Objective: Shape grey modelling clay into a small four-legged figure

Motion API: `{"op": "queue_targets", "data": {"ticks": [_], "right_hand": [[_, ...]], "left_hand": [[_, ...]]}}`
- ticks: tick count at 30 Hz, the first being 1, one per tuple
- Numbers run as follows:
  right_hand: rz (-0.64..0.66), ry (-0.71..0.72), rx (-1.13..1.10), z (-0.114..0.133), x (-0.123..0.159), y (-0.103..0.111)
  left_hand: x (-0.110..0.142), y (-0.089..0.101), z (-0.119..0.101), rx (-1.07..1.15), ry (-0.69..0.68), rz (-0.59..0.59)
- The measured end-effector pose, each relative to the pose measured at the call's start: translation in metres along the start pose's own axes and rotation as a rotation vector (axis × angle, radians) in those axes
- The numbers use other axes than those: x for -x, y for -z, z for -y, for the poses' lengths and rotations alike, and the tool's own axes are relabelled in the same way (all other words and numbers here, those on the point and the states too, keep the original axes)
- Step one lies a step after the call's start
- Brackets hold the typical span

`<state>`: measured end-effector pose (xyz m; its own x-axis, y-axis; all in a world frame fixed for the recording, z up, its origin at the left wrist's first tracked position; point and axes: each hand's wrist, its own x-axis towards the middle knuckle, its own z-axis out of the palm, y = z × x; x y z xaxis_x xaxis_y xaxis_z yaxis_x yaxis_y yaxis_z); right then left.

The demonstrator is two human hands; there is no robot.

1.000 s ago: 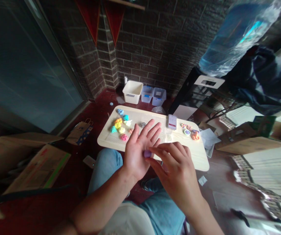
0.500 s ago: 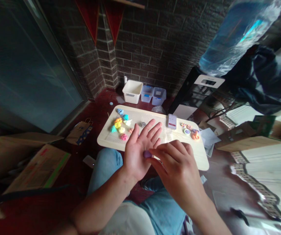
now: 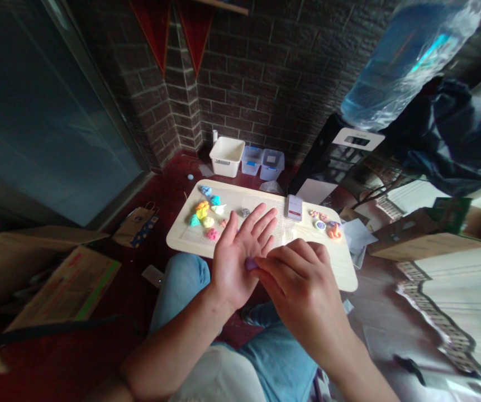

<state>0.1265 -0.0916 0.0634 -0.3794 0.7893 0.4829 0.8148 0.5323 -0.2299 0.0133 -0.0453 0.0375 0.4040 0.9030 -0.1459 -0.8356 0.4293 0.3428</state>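
Observation:
A small lump of purple modelling clay (image 3: 251, 263) is pinched between the thumb and fingertips of my right hand (image 3: 303, 279). It rests against the palm of my left hand (image 3: 237, 262), which faces up with its fingers stretched out. Both hands are held over the near edge of a low light-wood table (image 3: 336, 268). Lumps of clay in several colours lie on the table's left part, among them a yellow lump (image 3: 202, 213), a pink lump (image 3: 212, 234) and a white lump (image 3: 218, 209). Small shaped clay pieces, including an orange one (image 3: 334, 231), sit at the right.
A phone (image 3: 294, 207) lies at the table's back edge. Behind stand a white bin (image 3: 227, 158) and two clear blue boxes (image 3: 271, 164) by the brick wall. A water dispenser (image 3: 328, 151) rises at back right. An open cardboard box (image 3: 64, 285) is on the left.
The fingers of my right hand have shifted slightly over the purple clay, and less of it shows. My left hand stays almost still.

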Motion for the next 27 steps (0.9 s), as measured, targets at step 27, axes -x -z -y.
{"op": "queue_targets", "data": {"ticks": [27], "right_hand": [[0.032, -0.027, -0.081, -0.0039, 0.0014, 0.0058]], "left_hand": [[0.0002, 0.0010, -0.0018, -0.065, 0.016, 0.023]]}}
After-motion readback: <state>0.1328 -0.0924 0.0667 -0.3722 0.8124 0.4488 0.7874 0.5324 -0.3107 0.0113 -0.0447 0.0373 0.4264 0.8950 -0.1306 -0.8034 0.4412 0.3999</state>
